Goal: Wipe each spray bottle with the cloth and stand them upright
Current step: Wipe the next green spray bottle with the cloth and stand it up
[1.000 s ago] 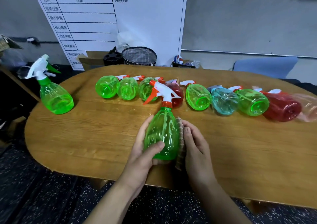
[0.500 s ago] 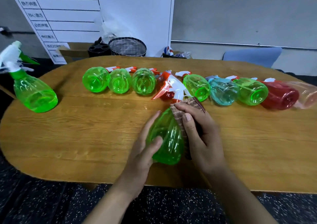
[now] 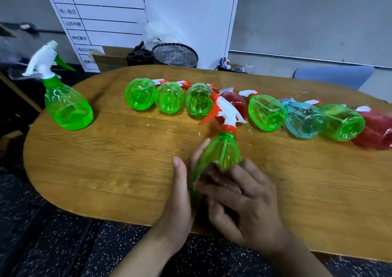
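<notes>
Two bare hands meet at the near edge of the wooden table (image 3: pixel 106 170), both on one green spray bottle (image 3: pixel 220 156) that leans with its orange collar and white-and-orange trigger head pointing away from the person. The left hand (image 3: pixel 180 194) lies along the bottle's left side, fingers straight behind the plastic and thumb stretched up beside it. The right hand (image 3: pixel 239 198) covers the lower body of the bottle from the right, its fingers spread and lightly bent across the plastic; motion blur hides whether they press anything between palm and bottle, and the cloth cannot be made out.

Farther back, a row of bottles lies on its side across the table, bases toward the camera: three green ones (image 3: pixel 169 99) touching each other at the left, then a red bottle (image 3: pixel 235 105) partly behind the held trigger head, a green one (image 3: pixel 267 112), a pale blue bottle (image 3: pixel 303 121), another green (image 3: pixel 343 122) and a second red (image 3: pixel 375 130) at the right edge.

Well apart at the far left corner, an upright green bottle (image 3: pixel 67 107) with a white trigger stands alone. Beyond the table a wire basket (image 3: pixel 176 55) sits against a white chart board (image 3: pixel 127 11).
</notes>
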Motion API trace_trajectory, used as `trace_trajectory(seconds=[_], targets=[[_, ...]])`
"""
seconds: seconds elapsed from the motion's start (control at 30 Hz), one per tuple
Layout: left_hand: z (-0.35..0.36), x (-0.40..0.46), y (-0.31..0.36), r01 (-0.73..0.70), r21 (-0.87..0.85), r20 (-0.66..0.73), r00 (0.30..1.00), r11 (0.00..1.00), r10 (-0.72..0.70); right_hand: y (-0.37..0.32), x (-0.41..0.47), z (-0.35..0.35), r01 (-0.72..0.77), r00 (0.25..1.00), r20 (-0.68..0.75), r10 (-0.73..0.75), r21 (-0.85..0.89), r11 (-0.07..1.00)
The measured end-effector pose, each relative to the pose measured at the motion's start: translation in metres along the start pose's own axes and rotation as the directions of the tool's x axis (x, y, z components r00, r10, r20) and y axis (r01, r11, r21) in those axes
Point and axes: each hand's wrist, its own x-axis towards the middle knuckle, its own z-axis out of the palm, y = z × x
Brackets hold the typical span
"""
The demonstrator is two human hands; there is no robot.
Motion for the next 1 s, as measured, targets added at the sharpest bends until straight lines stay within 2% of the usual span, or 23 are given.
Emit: trace_trajectory(seconds=[0.07,0.1,0.17,0.2,0.27,0.3,0.4,0.47,0.6,0.7,0.77,0.83,0.87,0.93,1.0], targets=[[-0.001,-0.002,0.001,0.001,-0.012,-0.018,1.0,1.0,-0.001,-0.009,0.0,-0.001,0.04,0.999,-0.023,-0.038,0.069,0.997],[-0.001,-0.004,0.002,0.004,-0.017,-0.025,1.0,1.0,-0.004,-0.012,0.001,-0.004,0.012,0.998,-0.059,-0.005,0.129,0.992],[-0.002,-0.005,0.001,0.006,-0.02,-0.043,0.999,1.0,-0.007,-0.01,0.006,-0.011,-0.134,0.974,-0.139,0.176,0.273,0.953],[-0.003,-0.005,-0.001,0.003,-0.004,-0.049,0.999,1.0,-0.003,-0.004,0.01,-0.013,-0.222,0.94,-0.169,0.297,0.361,0.906],[-0.004,-0.004,-0.004,0.0,0.042,-0.045,0.999,0.999,0.001,0.012,0.018,-0.014,-0.349,0.858,-0.174,0.484,0.493,0.797],[-0.004,-0.004,-0.006,-0.003,0.061,-0.029,1.0,0.998,0.005,0.019,0.02,-0.013,-0.392,0.84,-0.154,0.52,0.491,0.778],[-0.001,-0.002,-0.006,-0.026,0.106,-0.01,1.0,0.994,0.027,0.024,0.017,-0.009,-0.49,0.841,-0.08,0.535,0.307,0.816],[0.003,0.001,-0.007,-0.042,0.13,0.01,0.999,0.991,0.042,0.02,0.01,-0.009,-0.469,0.87,-0.083,0.487,0.172,0.867],[0.006,0.005,-0.01,-0.079,0.12,0.026,0.997,0.99,0.076,0.011,-0.003,-0.004,-0.207,0.974,-0.079,0.211,0.049,0.977],[0.007,0.007,-0.007,-0.063,0.073,-0.015,0.998,0.995,0.064,0.001,-0.01,-0.001,-0.027,1.0,-0.012,0.027,-0.029,0.999],[0.008,0.007,-0.004,-0.032,0.024,-0.011,0.999,0.999,0.033,-0.006,-0.01,-0.001,0.04,0.999,0.012,-0.04,-0.036,0.999],[0.009,0.006,-0.001,-0.014,-0.003,-0.001,1.0,1.0,0.014,-0.006,-0.006,-0.006,0.023,0.999,-0.038,-0.022,0.026,0.999],[0.009,0.005,0.0,-0.009,-0.007,-0.006,1.0,1.0,0.009,-0.004,-0.003,-0.01,-0.025,0.995,-0.093,0.032,0.075,0.997],[0.007,0.005,-0.002,-0.018,0.021,-0.023,1.0,1.0,0.019,0.002,0.003,-0.02,-0.189,0.952,-0.206,0.227,0.186,0.964],[0.004,0.007,-0.006,-0.028,0.073,-0.015,0.999,0.997,0.029,0.011,0.008,-0.025,-0.359,0.865,-0.278,0.418,0.24,0.902]])
